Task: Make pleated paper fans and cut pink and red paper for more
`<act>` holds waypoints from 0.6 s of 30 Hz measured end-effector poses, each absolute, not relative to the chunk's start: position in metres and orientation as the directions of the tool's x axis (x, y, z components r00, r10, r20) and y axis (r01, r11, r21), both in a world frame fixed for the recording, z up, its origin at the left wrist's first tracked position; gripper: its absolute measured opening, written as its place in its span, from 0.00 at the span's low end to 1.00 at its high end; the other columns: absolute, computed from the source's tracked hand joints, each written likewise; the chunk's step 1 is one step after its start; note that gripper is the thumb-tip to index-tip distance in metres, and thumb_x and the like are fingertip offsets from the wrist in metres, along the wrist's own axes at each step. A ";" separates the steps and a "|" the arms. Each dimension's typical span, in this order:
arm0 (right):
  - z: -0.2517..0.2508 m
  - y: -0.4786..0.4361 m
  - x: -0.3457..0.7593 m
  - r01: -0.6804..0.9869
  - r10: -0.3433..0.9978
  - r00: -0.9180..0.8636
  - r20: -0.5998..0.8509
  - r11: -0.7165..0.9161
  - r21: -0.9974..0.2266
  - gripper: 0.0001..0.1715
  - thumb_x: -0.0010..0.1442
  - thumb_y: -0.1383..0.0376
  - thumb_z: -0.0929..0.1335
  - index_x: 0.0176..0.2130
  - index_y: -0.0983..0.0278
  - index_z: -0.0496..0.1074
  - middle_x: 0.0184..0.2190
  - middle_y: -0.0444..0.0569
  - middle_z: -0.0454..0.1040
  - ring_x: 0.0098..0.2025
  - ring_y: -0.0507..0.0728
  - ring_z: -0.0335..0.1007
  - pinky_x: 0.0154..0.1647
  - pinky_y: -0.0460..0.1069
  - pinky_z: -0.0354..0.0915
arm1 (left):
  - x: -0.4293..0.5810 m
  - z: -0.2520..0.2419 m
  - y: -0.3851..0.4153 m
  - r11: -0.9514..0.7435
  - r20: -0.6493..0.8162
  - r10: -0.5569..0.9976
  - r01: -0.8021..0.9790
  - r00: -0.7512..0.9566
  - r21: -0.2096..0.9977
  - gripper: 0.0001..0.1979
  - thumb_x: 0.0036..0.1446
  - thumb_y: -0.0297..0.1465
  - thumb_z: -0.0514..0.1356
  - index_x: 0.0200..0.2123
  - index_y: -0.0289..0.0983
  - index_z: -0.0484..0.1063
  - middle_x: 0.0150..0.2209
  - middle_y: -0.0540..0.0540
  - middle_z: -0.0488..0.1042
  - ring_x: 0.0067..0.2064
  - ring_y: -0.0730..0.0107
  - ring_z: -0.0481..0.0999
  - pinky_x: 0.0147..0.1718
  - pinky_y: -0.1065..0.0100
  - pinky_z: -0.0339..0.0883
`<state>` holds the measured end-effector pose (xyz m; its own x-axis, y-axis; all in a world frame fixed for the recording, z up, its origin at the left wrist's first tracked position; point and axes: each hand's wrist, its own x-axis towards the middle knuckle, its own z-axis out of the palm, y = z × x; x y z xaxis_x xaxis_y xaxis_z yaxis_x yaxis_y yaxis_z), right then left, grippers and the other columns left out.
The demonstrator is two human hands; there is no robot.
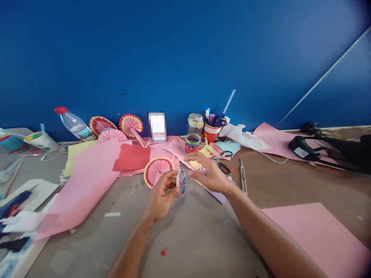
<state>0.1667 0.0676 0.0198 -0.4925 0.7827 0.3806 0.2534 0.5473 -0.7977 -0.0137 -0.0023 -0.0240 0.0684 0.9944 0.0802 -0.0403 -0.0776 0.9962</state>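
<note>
We are gripping a roll of tape (pixel 183 180) between the thumb and fingers of our left hand (pixel 162 195), holding it on edge above the grey tabletop (pixel 199 243). We are holding our right hand (pixel 210 174) just to the right of the roll, apart from the left, with its thumb and fingers spread; we cannot tell whether its fingertips are touching a loose end. Behind our left hand, a pleated paper rosette (pixel 159 170) is lying by a red sheet (pixel 135 157). Beside our right hand, black-handled scissors (pixel 224 167) are lying among coloured papers, and a utility knife (pixel 242 177) is resting farther right. Beyond, we are seeing an orange cup (pixel 211 133) standing full of tools before a blue wall (pixel 174 58).
</note>
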 end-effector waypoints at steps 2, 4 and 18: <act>0.020 0.070 0.170 0.254 0.713 -0.637 0.294 0.554 -0.793 0.16 0.55 0.65 0.67 0.45 0.62 0.72 0.45 0.51 0.74 0.48 0.58 0.68 0.48 0.52 0.62 | -0.015 -0.021 -0.006 -0.086 0.083 0.981 0.010 0.174 0.996 0.26 0.54 0.30 0.61 0.56 0.39 0.59 0.31 0.49 0.73 0.34 0.70 0.73 0.38 0.66 0.66; 0.018 0.072 0.173 0.298 0.662 -0.736 0.141 0.505 -0.810 0.11 0.57 0.64 0.66 0.40 0.61 0.75 0.38 0.48 0.76 0.40 0.56 0.70 0.41 0.49 0.64 | -0.016 -0.020 -0.008 -0.106 0.085 0.974 0.087 0.211 0.991 0.30 0.55 0.29 0.60 0.60 0.40 0.55 0.31 0.49 0.73 0.35 0.70 0.73 0.41 0.64 0.66; 0.001 0.060 0.147 0.277 0.681 -0.575 0.453 0.683 -0.676 0.04 0.57 0.70 0.66 0.31 0.63 0.71 0.27 0.45 0.74 0.34 0.55 0.67 0.44 0.52 0.58 | -0.019 -0.031 0.005 -0.126 0.214 0.917 0.264 -0.336 0.956 0.14 0.53 0.39 0.61 0.41 0.39 0.75 0.39 0.44 0.76 0.41 0.64 0.76 0.39 0.63 0.72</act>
<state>0.1472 0.0598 0.0007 -0.5749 0.6812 0.4532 0.2767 0.6832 -0.6758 -0.0186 0.0052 -0.0309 -0.3358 0.9174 0.2136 0.2637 -0.1261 0.9563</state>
